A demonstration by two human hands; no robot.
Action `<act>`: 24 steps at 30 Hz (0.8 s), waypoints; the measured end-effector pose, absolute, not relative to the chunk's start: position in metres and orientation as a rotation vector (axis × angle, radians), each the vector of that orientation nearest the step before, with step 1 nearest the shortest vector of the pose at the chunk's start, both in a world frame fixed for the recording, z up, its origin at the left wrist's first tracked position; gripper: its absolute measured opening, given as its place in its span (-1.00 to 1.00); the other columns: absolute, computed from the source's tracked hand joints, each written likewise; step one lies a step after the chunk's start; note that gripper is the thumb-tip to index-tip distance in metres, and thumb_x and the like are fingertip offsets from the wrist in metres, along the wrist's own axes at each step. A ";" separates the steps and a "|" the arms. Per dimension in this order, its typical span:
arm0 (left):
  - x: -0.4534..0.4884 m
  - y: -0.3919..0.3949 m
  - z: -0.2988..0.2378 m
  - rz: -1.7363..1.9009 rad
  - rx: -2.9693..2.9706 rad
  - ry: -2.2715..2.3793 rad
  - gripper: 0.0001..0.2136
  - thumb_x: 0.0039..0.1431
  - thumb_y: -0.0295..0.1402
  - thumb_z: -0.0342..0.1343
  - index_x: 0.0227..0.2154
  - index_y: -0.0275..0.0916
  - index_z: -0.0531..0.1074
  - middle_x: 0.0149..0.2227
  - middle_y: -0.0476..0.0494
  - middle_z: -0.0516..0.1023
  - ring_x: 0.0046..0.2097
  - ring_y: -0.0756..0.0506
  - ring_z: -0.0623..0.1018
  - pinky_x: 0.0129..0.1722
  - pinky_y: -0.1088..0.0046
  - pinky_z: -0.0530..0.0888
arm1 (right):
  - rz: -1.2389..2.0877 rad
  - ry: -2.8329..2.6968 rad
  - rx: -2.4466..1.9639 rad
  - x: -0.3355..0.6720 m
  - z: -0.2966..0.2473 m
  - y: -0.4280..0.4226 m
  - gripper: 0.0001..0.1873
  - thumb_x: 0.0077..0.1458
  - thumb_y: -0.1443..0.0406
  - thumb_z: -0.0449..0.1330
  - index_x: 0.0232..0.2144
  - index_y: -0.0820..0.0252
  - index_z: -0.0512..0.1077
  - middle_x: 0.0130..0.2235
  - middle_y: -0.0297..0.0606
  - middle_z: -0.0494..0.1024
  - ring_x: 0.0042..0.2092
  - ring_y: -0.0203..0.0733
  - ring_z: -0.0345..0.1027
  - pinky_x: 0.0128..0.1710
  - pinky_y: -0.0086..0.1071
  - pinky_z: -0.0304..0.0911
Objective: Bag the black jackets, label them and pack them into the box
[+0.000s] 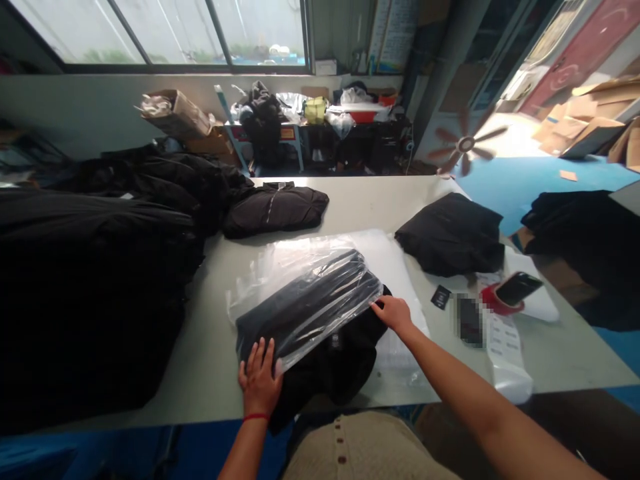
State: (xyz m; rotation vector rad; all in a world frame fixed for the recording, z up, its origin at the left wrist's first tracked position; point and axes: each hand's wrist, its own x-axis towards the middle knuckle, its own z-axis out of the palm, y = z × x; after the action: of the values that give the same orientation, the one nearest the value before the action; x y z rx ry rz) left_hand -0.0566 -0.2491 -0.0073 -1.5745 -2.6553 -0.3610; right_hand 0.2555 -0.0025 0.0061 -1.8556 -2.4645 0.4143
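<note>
A: Where is the thing the person is working on?

B: At the near middle of the pale grey table, just in front of the person. It is a folded black garment lying partly inside a clear plastic bag.

A: How does it look?

B: The garment is dark, matte fabric folded into a long, flat bundle that lies at a slant, running from the near left up to the far right. The bag is glossy and creased, with pale streaks of window light on it. It covers the upper part of the bundle, and its loose empty end puffs up on the far left. The near part of the garment sticks out bare below the bag's edge and reaches the table's front edge.

A: And the hands?

B: The left hand, with a red thread bracelet at the wrist, lies flat with its fingers spread on the bag's near left corner, gripping nothing. The right hand touches the bag's right corner with its fingertips, but it isn't clear whether they pinch the plastic.

A: What lies around?

B: A second folded black garment is to the far right, with a phone in a red case beside it. A big heap of black clothing is on the left.
</note>
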 end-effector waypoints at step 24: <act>-0.086 -0.294 -0.052 -0.722 -1.295 -2.973 -0.44 0.23 -0.31 -0.25 0.27 -0.38 0.14 0.22 -0.33 0.32 0.24 -0.19 0.34 0.24 0.29 0.29 | 0.349 -2.258 -1.714 0.350 -0.040 0.008 -0.68 0.08 0.29 0.09 -0.15 0.12 0.55 -0.13 -0.18 0.58 -0.04 -0.05 0.31 0.09 -0.19 -0.04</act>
State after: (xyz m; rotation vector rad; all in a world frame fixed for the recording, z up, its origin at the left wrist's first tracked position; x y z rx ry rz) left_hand -0.0860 -0.2939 -0.0520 -1.2955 -2.9726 -0.7215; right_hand 0.3505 0.0084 -0.0398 -1.7142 -2.2579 0.3493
